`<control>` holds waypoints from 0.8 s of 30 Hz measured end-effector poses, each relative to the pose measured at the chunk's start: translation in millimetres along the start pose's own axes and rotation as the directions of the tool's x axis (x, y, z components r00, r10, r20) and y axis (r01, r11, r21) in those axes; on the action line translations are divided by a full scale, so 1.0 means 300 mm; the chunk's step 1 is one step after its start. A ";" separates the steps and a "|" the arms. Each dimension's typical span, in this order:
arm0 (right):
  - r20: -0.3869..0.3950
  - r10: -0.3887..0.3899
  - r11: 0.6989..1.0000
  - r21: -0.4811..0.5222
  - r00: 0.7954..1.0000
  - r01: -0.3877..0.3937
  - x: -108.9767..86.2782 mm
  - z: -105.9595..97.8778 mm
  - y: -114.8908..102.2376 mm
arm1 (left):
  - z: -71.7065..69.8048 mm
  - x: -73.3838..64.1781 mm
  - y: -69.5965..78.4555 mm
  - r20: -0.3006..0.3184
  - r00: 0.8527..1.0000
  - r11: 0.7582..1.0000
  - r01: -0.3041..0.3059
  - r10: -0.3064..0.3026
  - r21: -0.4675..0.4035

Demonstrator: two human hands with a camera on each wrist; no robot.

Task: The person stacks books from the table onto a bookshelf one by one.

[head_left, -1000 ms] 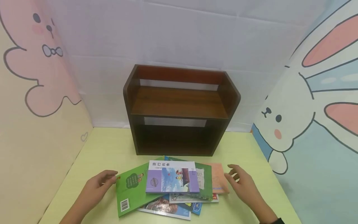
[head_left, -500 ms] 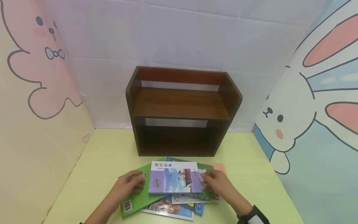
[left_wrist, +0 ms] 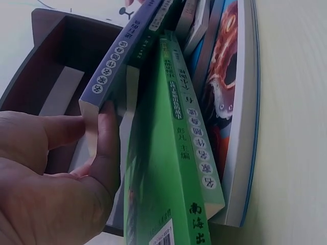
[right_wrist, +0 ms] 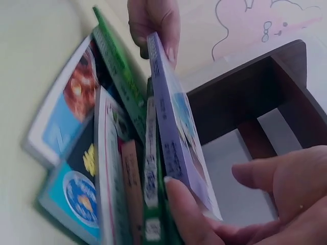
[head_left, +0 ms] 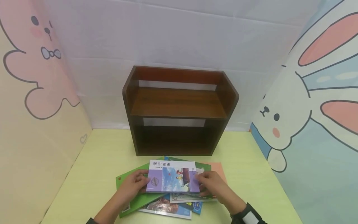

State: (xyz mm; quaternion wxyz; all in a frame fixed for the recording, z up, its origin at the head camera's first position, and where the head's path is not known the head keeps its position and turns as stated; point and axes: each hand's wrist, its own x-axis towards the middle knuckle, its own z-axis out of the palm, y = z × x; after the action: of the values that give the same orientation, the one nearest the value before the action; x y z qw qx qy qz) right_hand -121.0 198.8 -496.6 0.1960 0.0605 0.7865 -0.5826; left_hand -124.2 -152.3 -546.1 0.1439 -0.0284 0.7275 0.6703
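A purple-and-white paperback book (head_left: 176, 179), with a picture of sky and children on its cover, lies on top of a loose pile of books. My left hand (head_left: 133, 185) grips its left end, thumb above and fingers below, as the left wrist view shows. At the right end, my right hand (head_left: 213, 186) has its fingers around the edge; in the right wrist view a fingertip lies at the spine side and the thumb stands over the cover side. Beneath are a green book (left_wrist: 158, 168), a darker green book (right_wrist: 152, 173) and a book with a reddish animal picture (head_left: 165, 207).
Behind the pile stands a dark brown two-tier bookshelf (head_left: 179, 104) with bare shelves. An orange book (head_left: 218, 169) sticks out at the pile's right. The pale yellow table (head_left: 92, 174) is bounded by cartoon-printed side walls and a white back cloth (head_left: 179, 34).
Both hands have moved inward from beside the pile to the ends of the purple book and have taken hold of it. The pile stays in place.
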 end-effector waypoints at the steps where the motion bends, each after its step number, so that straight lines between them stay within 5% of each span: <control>1: -0.001 0.002 1.000 0.022 1.000 -0.002 0.000 0.003 0.004 | 0.001 0.000 0.001 -0.001 1.000 1.000 0.002 -0.002 -0.001; 16: -0.123 -0.050 0.995 0.080 0.991 0.060 -0.019 0.038 0.007 | 0.009 -0.016 -0.004 -0.039 0.998 0.995 0.054 -0.057 -0.081; 24: -0.239 -0.077 0.993 0.074 0.968 0.097 -0.011 0.045 0.015 | 0.001 -0.039 0.037 0.023 0.999 0.993 0.041 -0.039 -0.110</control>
State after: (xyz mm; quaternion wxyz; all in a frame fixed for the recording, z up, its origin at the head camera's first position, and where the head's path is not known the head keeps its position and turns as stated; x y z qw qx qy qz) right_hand -113.4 188.0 -502.8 0.0726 0.1029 0.7805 -0.6123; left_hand -115.7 -152.8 -532.5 0.1630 -0.0439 0.6871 0.7067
